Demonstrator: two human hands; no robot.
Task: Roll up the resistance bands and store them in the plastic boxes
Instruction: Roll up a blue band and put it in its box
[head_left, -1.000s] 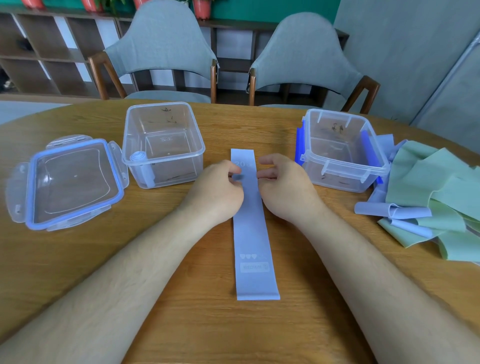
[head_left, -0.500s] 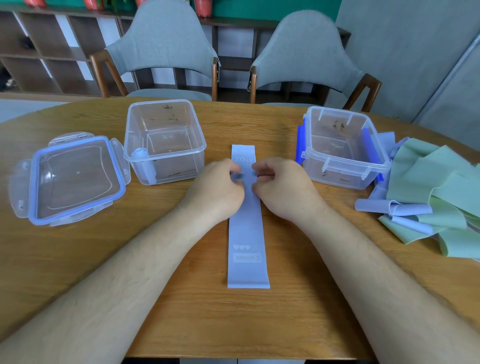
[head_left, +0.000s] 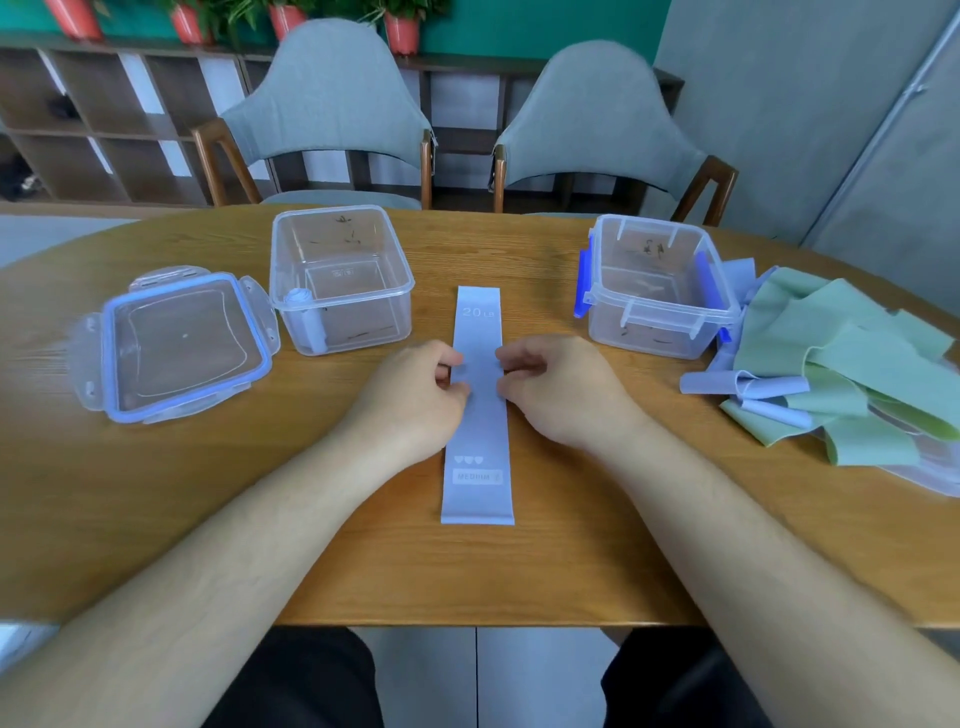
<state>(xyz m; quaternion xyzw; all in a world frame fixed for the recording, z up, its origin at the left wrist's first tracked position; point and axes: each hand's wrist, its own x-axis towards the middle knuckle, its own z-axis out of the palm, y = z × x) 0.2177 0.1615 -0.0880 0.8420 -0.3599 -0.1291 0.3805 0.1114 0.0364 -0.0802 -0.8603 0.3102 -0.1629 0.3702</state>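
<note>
A light blue resistance band (head_left: 478, 441) marked "20 LB" and "MEDIUM" lies flat and lengthwise on the wooden table (head_left: 156, 519). My left hand (head_left: 415, 395) pinches its left edge with curled fingers, a little above the band's middle. My right hand (head_left: 558, 389) pinches the right edge directly opposite. A clear plastic box (head_left: 340, 307) stands open at the left, with one rolled blue band (head_left: 306, 322) upright in its near left corner. A second clear box (head_left: 660, 307) with blue clips stands open at the right.
A clear lid with a blue seal (head_left: 182, 348) lies flat at the far left. A loose pile of green bands (head_left: 841, 364) and blue bands (head_left: 748, 387) lies at the right edge. Two grey chairs (head_left: 332, 114) stand behind the table.
My fingers were over the band's middle, close together; they have drawn apart to its two side edges. The band still lies flat and unrolled.
</note>
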